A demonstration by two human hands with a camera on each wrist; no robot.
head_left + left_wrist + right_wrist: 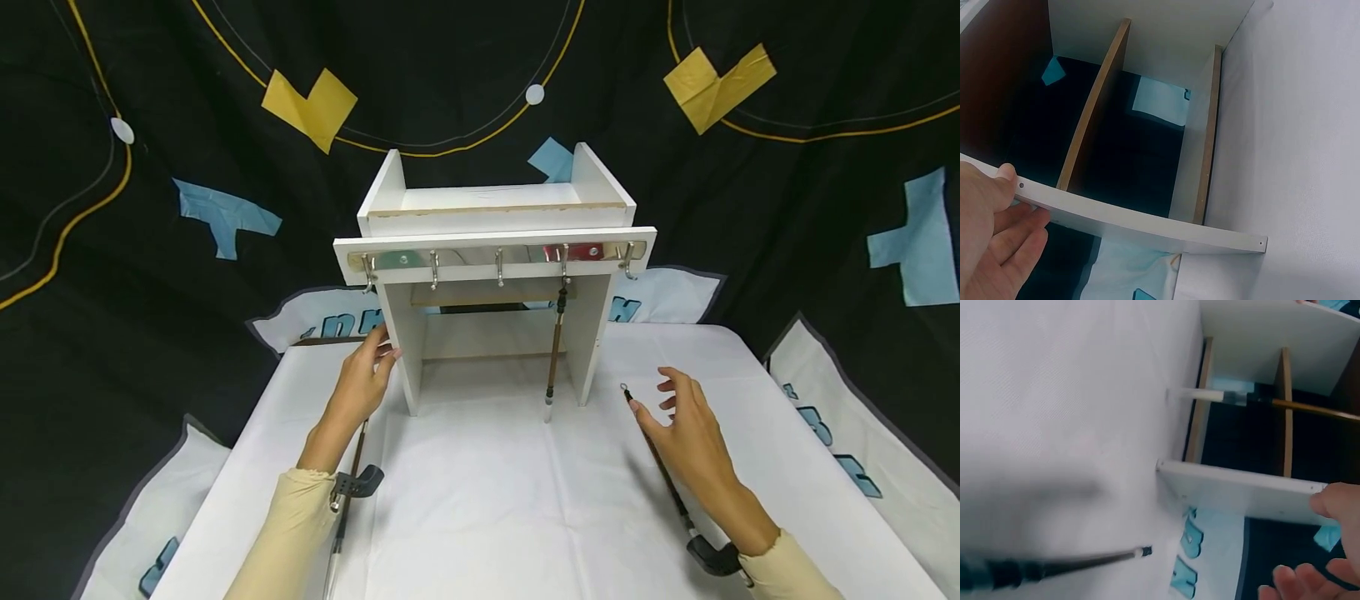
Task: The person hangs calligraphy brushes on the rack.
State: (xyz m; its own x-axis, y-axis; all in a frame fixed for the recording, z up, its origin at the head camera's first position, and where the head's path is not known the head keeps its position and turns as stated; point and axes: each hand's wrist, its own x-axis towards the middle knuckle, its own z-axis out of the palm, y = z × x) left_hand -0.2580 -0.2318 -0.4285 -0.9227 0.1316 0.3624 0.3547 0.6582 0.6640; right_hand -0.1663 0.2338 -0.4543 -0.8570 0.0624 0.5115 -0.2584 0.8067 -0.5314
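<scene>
A white wooden shelf unit (495, 221) with a hook rail (453, 259) across its front stands on the table. From the rail's second hook from the right hangs a slim brown-and-black rod (556, 342) with a white tip. My left hand (363, 379) pinches the front edge of the left side panel (1116, 215), thumb in front and fingers on the outer face. My right hand (686, 425) is off the unit's right side, fingers spread and holding nothing. Beneath it lies a dark rod (660, 462) with a small ring at its end.
Another brown rod (352, 475) lies beside my left forearm, partly hidden by the wrist camera. A white cloth covers the table (480, 500). Behind stands a black curtain (465, 67) with taped yellow and blue pieces; white lettered banners (671, 296) run along the table's edges.
</scene>
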